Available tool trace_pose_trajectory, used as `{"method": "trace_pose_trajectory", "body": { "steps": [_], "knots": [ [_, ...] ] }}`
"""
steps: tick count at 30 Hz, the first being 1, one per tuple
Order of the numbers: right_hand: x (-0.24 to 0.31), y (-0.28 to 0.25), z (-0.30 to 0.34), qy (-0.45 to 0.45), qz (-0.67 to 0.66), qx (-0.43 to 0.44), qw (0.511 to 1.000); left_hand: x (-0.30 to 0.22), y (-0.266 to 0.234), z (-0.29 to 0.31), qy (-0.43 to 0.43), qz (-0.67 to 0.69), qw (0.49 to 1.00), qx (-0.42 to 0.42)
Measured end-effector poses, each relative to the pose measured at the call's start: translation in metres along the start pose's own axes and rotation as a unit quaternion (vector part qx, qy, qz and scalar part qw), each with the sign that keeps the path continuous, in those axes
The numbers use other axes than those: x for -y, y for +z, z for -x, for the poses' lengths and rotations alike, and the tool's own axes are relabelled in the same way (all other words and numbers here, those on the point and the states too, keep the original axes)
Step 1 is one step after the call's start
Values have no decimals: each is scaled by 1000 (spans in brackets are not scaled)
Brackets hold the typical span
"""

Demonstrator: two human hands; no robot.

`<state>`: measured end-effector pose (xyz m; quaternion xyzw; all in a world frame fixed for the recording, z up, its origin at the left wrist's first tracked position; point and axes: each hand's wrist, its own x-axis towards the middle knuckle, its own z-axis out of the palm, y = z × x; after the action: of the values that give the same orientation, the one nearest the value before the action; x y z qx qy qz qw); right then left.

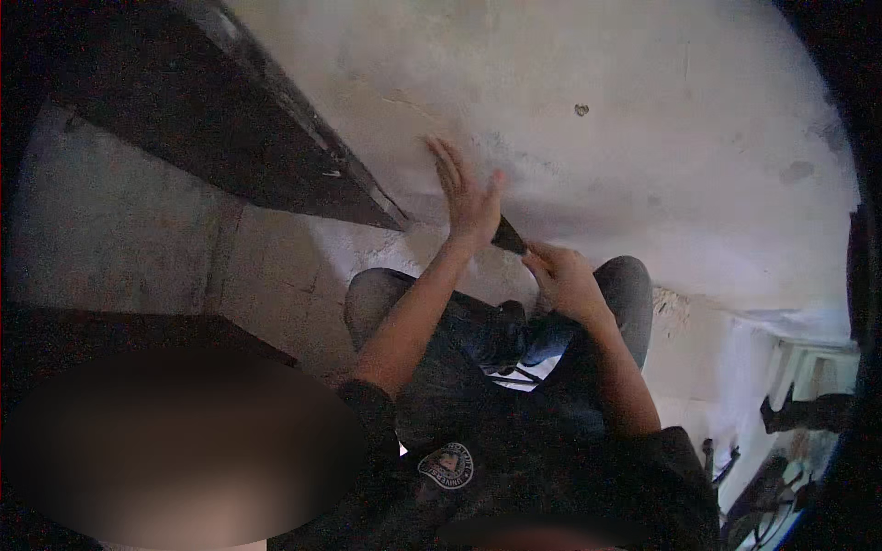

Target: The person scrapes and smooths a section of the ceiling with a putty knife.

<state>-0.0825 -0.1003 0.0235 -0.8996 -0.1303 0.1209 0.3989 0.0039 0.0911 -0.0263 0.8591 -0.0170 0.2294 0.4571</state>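
My right hand (568, 280) is closed around what looks like a putty knife (508, 236). Its dark, wedge-shaped blade points up and left toward my other hand, while the handle is hidden in my grip. My left hand (470, 204) is raised beside the blade with its fingers stretched and the thumb apart. Nothing shows in it. Both hands are in front of a pale plastered wall (661, 156) with grey smudges. I cannot tell whether the left palm or the blade touches the wall.
A dark door or panel (211, 110) with a worn edge slants in at the upper left. A small round fitting or hole (582, 110) marks the wall. My bent knees (629, 294) are below the hands. Dark bicycle-like shapes (772, 496) stand at the lower right. The lower left is blurred.
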Motion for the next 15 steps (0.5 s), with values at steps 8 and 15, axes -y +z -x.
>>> {"method": "trace_pose_trajectory", "body": {
  "steps": [8, 15],
  "knots": [
    [-80, 21, 7, 68, -77, 75, 992, 6, 31, 42, 117, -175, 974, 89],
    [-102, 29, -6, 18, 9, 55, 998, -5, 48, 70, 58, -186, 897, 398]
  ]
}}
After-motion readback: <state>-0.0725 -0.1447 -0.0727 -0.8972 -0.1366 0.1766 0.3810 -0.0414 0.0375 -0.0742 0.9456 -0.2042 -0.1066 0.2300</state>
